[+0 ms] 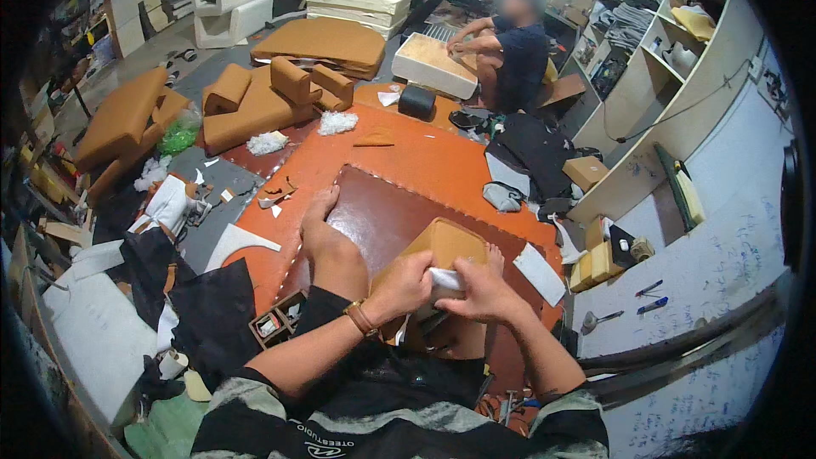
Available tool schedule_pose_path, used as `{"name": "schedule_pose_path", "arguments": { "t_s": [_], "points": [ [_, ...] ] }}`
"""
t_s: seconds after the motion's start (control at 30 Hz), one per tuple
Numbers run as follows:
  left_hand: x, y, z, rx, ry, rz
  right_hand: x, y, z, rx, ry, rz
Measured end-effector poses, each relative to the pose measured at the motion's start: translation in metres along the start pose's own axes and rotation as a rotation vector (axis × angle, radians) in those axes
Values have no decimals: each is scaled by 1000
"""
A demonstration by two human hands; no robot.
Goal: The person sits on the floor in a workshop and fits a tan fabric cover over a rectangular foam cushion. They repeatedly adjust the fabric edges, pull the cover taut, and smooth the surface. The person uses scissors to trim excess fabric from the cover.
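The person sits on the floor; the brown leather sheet (382, 217) lies in front of the knees on a larger orange sheet (425, 161), and its stitched edge runs beside the person's bare foot (321, 225); the room around the sheets is narrow, with black cloth (204, 306) on the left and the white wall (722, 246) near on the right; only the far part of the orange sheet is free.

The tan leather piece (442, 246) rests on the brown sheet, tilted up toward the person; its near edge is inside the two hands; the left hand (399, 285) is closed on the lower left corner of this piece; the right hand (480, 289) pinches a small white piece (446, 279) against the same edge, fingers together on it; the hands touch each other.

I count one tan piece, one white piece in the grip, two hands, one foot in view; a small box with compartments (276, 320) stands just beside the left forearm; one other person (510, 47) sits well apart at the far end, with hands on a white cushion (433, 64); several tan cushions (272, 89) lie at the far left.
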State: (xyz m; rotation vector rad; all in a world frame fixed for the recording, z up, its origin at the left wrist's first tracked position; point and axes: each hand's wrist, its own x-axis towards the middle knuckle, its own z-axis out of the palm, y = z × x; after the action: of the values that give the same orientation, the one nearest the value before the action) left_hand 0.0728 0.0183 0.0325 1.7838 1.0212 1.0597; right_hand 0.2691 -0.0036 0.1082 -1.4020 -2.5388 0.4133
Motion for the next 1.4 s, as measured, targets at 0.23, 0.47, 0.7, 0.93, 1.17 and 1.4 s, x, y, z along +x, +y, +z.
{"name": "schedule_pose_path", "arguments": {
  "t_s": [0.23, 0.47, 0.7, 0.93, 1.17, 1.4],
  "points": [
    [18, 92, -34, -12, -4, 325, -25, -39, -56, 231, 90, 168],
    [-32, 102, -18, 103, -155, 386, -71, -41, -32, 110, 27, 143],
    [-45, 99, 16, 166, -145, 367, -94, -30, -13, -16, 119, 89],
    [-67, 98, 33, 320, -76, 382, -112, -36, 15, -36, 412, 63],
    [-60, 90, 32, 185, 135, 373, -94, -35, -6, -123, 434, 3],
    [-70, 65, 11, 129, 247, 148, -46, -37, 4, -108, 355, -153]
  ]
}}
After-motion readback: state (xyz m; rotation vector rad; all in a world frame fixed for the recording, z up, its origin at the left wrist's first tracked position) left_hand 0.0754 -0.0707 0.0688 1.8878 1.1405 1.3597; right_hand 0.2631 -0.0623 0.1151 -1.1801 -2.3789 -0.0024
